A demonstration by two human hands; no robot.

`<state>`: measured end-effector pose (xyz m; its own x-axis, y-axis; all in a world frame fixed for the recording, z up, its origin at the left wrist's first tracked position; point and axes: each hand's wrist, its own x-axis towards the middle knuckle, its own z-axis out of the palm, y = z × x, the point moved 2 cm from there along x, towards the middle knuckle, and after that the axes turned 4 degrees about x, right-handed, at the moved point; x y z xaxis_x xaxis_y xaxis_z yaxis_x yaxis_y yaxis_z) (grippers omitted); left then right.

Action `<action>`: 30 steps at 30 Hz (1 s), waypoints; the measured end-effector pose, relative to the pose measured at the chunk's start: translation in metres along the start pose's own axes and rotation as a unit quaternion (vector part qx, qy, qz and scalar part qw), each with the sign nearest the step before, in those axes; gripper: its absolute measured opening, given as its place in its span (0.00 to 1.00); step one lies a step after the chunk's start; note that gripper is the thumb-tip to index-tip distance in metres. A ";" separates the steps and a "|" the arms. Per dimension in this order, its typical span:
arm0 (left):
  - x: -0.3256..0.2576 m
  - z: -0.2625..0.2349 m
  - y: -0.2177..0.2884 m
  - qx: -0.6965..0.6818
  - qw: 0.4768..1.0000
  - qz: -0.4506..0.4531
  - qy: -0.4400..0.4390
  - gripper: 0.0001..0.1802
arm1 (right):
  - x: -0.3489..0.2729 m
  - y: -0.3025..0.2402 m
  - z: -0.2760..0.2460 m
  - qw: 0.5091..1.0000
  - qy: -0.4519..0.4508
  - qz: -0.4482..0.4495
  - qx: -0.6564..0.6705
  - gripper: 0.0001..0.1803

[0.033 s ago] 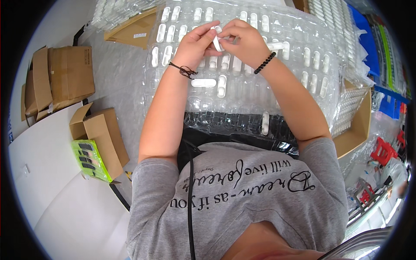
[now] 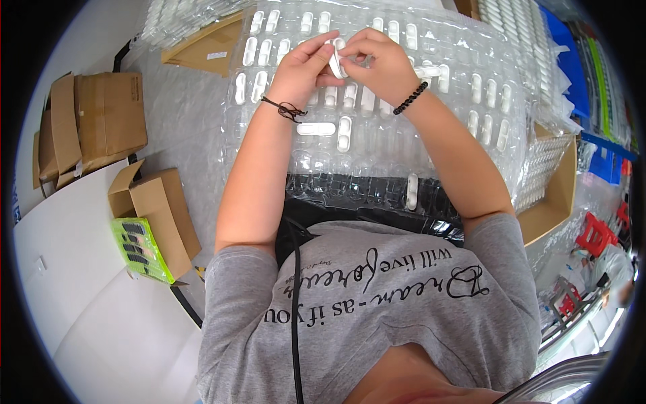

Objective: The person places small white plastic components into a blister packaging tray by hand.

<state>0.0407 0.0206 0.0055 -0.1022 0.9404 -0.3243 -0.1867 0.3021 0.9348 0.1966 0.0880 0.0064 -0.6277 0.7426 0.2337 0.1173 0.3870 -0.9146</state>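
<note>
While a white oblong shell [image 2: 412, 192] lies nearest you, your left hand [image 2: 304, 66] and right hand [image 2: 387, 66] both pinch a slim white shell [image 2: 335, 64] above clear blister trays [image 2: 377, 145], with a cardboard carton [image 2: 208, 50] beyond, leftward.

Two hands [image 2: 305, 67], over twenty white pieces [image 2: 335, 65], two dark bracelets [image 2: 410, 98], one grey T-shirt [image 2: 431, 303], one black cord [image 2: 295, 303]

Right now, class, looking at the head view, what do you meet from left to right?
Cardboard box at upper left, left hand, white oblong piece, right hand, cardboard box at right.
</note>
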 end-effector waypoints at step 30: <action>0.081 0.006 0.062 -0.039 0.997 -0.063 -0.012 0.21 | 0.009 0.061 -0.075 0.990 -0.009 0.081 -0.116 0.10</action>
<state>0.0269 0.1160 0.0380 -0.0502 0.8994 -0.4343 -0.2716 0.4062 0.8725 0.2557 0.1592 -0.0226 -0.5997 0.7960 0.0819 0.3904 0.3804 -0.8384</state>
